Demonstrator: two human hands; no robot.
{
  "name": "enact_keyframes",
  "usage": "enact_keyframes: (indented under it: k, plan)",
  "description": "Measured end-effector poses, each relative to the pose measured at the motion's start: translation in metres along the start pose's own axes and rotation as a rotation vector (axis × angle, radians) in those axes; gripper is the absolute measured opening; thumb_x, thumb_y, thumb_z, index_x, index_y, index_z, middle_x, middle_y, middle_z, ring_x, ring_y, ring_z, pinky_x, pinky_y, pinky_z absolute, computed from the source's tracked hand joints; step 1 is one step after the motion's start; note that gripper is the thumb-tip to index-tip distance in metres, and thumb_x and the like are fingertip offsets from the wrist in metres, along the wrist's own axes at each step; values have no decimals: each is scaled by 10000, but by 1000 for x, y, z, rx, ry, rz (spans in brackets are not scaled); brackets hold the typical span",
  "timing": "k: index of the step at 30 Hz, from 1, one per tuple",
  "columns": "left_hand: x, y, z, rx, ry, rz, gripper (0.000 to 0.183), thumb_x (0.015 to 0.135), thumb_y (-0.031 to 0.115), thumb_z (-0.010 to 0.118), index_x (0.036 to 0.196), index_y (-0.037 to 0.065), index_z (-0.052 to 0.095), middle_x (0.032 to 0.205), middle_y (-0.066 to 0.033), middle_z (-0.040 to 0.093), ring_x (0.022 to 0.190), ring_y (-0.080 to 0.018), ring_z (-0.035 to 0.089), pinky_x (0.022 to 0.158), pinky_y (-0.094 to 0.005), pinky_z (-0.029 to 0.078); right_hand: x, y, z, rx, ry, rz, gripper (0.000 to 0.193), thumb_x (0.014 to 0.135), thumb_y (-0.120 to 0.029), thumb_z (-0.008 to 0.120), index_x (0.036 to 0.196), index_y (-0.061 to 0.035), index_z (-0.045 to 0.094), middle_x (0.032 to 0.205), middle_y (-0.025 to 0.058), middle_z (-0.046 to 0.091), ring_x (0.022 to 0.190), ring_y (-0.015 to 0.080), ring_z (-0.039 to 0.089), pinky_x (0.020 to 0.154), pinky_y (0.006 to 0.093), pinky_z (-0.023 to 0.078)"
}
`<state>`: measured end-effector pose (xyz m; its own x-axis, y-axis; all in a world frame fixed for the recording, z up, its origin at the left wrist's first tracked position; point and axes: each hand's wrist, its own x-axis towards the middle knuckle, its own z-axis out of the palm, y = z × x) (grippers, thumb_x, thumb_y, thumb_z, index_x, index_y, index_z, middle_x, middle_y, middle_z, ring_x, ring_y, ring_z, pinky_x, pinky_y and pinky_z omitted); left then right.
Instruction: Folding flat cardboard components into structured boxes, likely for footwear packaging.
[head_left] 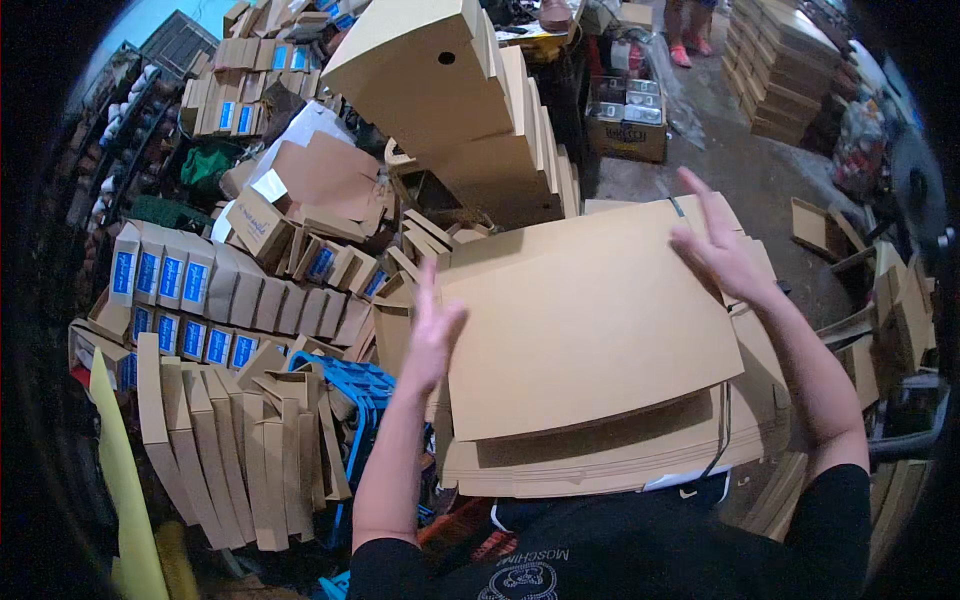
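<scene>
In front of me a large tan cardboard sheet [590,320] rests above a stack of flat cardboard [600,470]. A dark gap shows under its near edge. By the sheet's left edge is my left hand [432,330], open, slightly blurred, thumb apart from the upright fingers. My right hand [722,245], open with fingers stretched, is over the sheet's far right corner. Whether either palm touches the cardboard I cannot tell. A thin dark strap [724,425] runs down the stack's near right side.
Tall stacked brown boxes [420,80] rise beyond the sheet. On the left are rows of boxes with blue labels [195,280], upright folded cartons [235,450] and a blue plastic crate [350,380]. Box piles [780,70] stand far right, and an open carton [628,135] sits on the floor.
</scene>
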<state>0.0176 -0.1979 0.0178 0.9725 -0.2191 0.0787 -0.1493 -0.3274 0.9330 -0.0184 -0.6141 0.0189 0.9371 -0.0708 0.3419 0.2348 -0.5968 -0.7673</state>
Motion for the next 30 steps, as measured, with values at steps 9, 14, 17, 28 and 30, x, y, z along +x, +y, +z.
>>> enact_keyframes:
  k: [9,14,17,28,30]
  plan:
    - [-32,-14,10,-813,-99,-419,593,1061,390,501,1519,24,410,1418,-132,578,1280,-240,576,1074,-369,484,-42,42,-6,753,83,452,762,1023,-600,429,1624,-163,263,1650,134,299,1552,276,226,1242,485,184]
    - [-66,-27,6,-673,-129,-551,649,1044,457,461,1503,-1,432,1419,-174,577,1267,-292,594,1058,-411,506,-99,-6,17,847,-47,841,708,969,-355,559,1559,-19,358,1499,133,498,1364,215,492,1146,380,380]
    - [-70,2,-5,-815,-61,-488,632,1021,445,493,1470,0,474,1374,-174,603,1228,-298,616,1040,-418,514,-98,-31,7,1089,-30,635,508,956,-383,586,1297,-7,623,1254,109,660,1193,222,609,1052,383,460]
    - [57,186,-157,-816,367,552,459,1033,381,417,1286,42,595,1207,-104,661,1107,-244,647,967,-424,536,-43,-107,8,684,142,-186,935,940,-700,393,1635,-94,242,1699,122,231,1558,281,208,1218,477,179]
    - [107,201,-190,-854,221,647,504,1032,404,376,1302,33,585,1239,-111,658,1130,-272,644,962,-438,534,-63,-95,17,688,90,-53,901,947,-698,378,1618,-103,298,1690,104,259,1557,286,208,1219,499,166]
